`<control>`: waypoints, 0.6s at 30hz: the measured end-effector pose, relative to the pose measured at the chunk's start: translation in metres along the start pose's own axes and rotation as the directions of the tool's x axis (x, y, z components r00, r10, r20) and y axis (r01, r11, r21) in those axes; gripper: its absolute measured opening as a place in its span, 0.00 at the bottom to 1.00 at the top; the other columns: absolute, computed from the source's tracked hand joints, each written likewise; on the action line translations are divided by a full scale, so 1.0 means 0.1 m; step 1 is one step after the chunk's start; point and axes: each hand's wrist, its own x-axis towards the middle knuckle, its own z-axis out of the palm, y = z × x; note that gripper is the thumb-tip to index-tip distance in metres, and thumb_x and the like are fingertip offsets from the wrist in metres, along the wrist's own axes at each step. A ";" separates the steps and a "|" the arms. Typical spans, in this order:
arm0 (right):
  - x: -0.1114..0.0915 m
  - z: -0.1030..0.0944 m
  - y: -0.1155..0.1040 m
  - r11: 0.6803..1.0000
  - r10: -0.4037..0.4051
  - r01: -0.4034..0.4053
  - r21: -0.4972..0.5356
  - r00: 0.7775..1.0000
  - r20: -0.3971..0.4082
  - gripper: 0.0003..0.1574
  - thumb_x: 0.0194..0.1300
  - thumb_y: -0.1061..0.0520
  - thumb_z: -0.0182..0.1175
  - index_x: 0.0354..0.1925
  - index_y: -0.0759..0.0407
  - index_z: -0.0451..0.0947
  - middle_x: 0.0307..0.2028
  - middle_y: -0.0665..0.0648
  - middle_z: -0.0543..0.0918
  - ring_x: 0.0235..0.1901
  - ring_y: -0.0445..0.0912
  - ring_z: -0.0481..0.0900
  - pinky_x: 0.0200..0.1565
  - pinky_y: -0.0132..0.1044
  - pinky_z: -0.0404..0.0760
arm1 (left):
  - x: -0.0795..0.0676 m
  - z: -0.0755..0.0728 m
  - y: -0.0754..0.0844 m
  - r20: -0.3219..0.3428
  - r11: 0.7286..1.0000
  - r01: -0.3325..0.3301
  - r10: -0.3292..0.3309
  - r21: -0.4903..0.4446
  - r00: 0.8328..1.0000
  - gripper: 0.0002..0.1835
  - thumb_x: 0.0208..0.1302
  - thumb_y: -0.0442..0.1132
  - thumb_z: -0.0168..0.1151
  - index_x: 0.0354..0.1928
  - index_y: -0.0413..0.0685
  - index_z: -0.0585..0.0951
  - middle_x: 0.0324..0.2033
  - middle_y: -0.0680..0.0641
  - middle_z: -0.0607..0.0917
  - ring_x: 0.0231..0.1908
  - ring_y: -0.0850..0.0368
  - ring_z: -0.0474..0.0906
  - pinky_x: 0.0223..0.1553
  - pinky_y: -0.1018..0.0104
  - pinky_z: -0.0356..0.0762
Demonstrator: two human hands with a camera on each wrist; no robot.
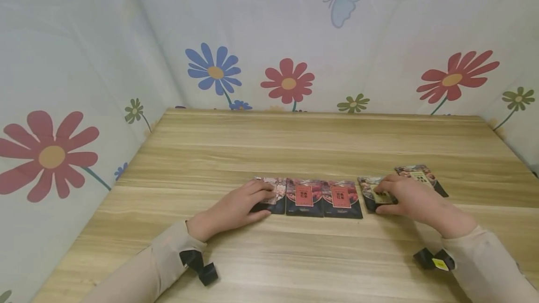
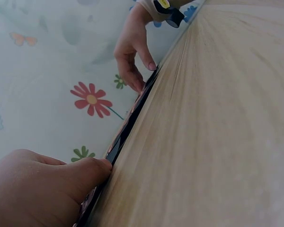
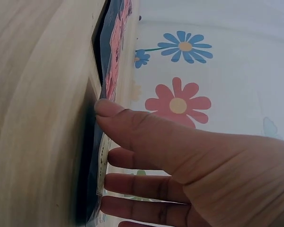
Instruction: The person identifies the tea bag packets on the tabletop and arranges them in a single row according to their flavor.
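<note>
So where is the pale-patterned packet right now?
In the head view, the pale-patterned packet lies at the left end of the row, partly under the left hand, just left of a red-labelled packet.

left wrist view | hands (image 2: 42, 189) touch dark-edged packets (image 2: 114, 151) | flowered backdrop (image 2: 33, 94)

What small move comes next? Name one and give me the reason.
I'd have the right hand slide its yellow-label packet slightly left, toward the nearer red-label packet. A narrow gap seems to separate them, whereas that one and the other red-label packet lie side by side. The right hand's fingers rest on the packet, so a nudge should suffice.
</note>
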 end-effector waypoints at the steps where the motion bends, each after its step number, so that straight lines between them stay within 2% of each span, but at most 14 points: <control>1: 0.00 0.00 -0.01 1.000 0.001 -0.001 0.002 1.000 0.004 0.28 0.51 0.44 0.71 0.45 0.62 0.83 0.44 0.61 0.82 0.43 0.56 0.82 0.43 0.51 0.83 | 0.00 0.00 0.00 0.000 1.000 0.001 -0.001 0.000 1.000 0.23 0.63 0.50 0.62 0.56 0.45 0.78 0.58 0.46 0.78 0.59 0.52 0.73 0.65 0.58 0.72; 9: 0.00 -0.01 -0.05 1.000 0.020 -0.020 0.002 1.000 0.023 0.30 0.51 0.44 0.72 0.46 0.63 0.82 0.45 0.62 0.82 0.45 0.57 0.82 0.46 0.53 0.83 | -0.01 -0.01 0.00 0.005 1.000 0.008 -0.008 -0.002 1.000 0.24 0.64 0.50 0.61 0.57 0.45 0.78 0.58 0.46 0.78 0.59 0.52 0.73 0.64 0.58 0.73; 18: -0.02 -0.02 -0.11 1.000 0.004 -0.004 0.001 1.000 0.026 0.31 0.49 0.44 0.72 0.46 0.62 0.82 0.45 0.61 0.82 0.45 0.57 0.82 0.47 0.53 0.83 | -0.01 0.01 0.00 -0.003 1.000 -0.003 0.003 -0.001 1.000 0.23 0.64 0.50 0.62 0.57 0.45 0.78 0.58 0.46 0.78 0.59 0.52 0.73 0.64 0.58 0.73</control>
